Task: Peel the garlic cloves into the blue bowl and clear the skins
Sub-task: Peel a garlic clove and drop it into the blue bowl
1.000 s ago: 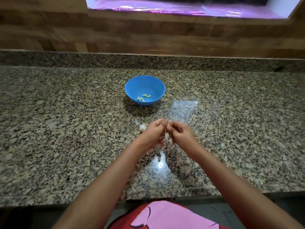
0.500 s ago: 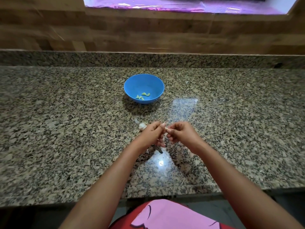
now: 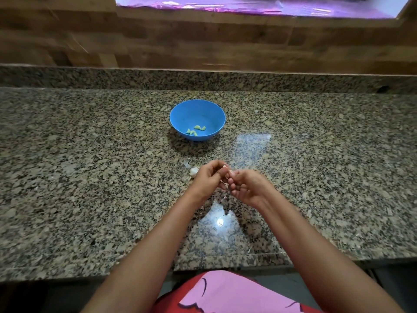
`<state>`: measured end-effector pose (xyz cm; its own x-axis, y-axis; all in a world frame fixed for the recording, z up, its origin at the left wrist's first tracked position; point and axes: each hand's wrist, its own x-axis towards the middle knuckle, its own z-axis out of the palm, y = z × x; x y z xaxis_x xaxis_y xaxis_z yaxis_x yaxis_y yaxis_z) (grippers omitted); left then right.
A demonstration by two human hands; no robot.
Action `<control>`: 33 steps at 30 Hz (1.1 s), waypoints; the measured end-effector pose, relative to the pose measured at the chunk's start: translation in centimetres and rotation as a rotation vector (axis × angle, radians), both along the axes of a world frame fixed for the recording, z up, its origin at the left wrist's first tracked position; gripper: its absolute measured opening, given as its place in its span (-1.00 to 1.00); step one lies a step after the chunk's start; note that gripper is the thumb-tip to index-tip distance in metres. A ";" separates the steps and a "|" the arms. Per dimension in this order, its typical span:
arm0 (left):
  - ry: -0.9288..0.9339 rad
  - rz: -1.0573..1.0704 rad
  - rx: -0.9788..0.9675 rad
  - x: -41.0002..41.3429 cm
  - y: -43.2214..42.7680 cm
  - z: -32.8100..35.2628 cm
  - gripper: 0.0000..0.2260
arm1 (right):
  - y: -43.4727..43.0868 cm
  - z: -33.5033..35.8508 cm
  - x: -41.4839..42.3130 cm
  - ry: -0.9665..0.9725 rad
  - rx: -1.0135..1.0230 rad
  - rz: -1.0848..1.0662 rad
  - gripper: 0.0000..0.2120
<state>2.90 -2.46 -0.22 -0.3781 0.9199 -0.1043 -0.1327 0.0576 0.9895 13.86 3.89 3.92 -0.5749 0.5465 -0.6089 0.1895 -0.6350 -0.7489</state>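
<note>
The blue bowl (image 3: 209, 109) stands on the granite counter, with several peeled pale cloves (image 3: 195, 130) lying in its bottom. Nearer to me, my left hand (image 3: 208, 179) and my right hand (image 3: 244, 187) meet fingertip to fingertip above the counter, pinching a small garlic clove (image 3: 225, 175) that is mostly hidden between the fingers. An unpeeled white garlic piece (image 3: 193, 171) lies on the counter just left of my left hand, with a thin scrap of skin (image 3: 186, 164) behind it.
The granite counter (image 3: 90, 177) runs wide to both sides, with a raised granite ledge (image 3: 135, 77) and a wooden wall behind. Its front edge (image 3: 67, 274) is close to my body. A bright light glare (image 3: 220, 221) shows below my hands.
My hands have stayed together in the same spot, the fingers shifting slightly on the clove. The right hand's fingers have curled more. The bowl has not moved.
</note>
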 end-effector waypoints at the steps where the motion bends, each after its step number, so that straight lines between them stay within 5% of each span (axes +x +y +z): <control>1: 0.008 0.008 -0.012 0.0 -0.1 -0.2 -0.89 | -0.2 -0.1 -0.1 -0.011 0.027 -0.002 -0.79; 9: 0.169 0.155 -0.267 1.2 1.2 -0.6 -0.88 | -1.1 -2.0 -0.3 -0.424 1.328 0.185 -0.82; 11: 0.247 0.137 -0.374 1.4 1.3 -0.6 -0.89 | -1.1 -2.6 -0.1 -0.481 1.473 0.298 -0.82; 13: 0.272 0.151 -0.399 1.5 1.2 -0.7 -0.86 | -1.2 -3.0 -0.3 -0.530 1.375 0.300 -0.84; 16: 0.120 0.118 -0.288 1.4 0.3 -1.3 -0.88 | -0.5 -2.4 -0.5 -0.259 0.563 0.129 -0.87; 18: -0.063 0.079 -0.212 1.2 -0.3 -1.5 -0.87 | 0.1 -1.9 -0.1 -0.080 0.282 0.125 -0.87; 22: -0.300 0.068 -0.125 0.8 -0.1 -1.0 -0.86 | 0.1 -1.3 0.3 0.088 0.189 0.099 -0.85; 27: -0.337 0.024 -0.078 0.4 0.0 -0.7 -0.85 | -0.5 -1.6 0.4 0.184 0.177 0.030 -0.85; 33: -0.249 0.049 -0.084 0.2 -0.3 -0.3 -0.93 | -0.2 -2.1 0.6 0.003 0.423 0.000 -0.87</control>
<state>3.11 -2.81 -0.52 -0.3748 0.8855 -0.2746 -0.3756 0.1258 0.9182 14.42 3.70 1.81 -0.5765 0.7479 -0.3292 0.1871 -0.2713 -0.9441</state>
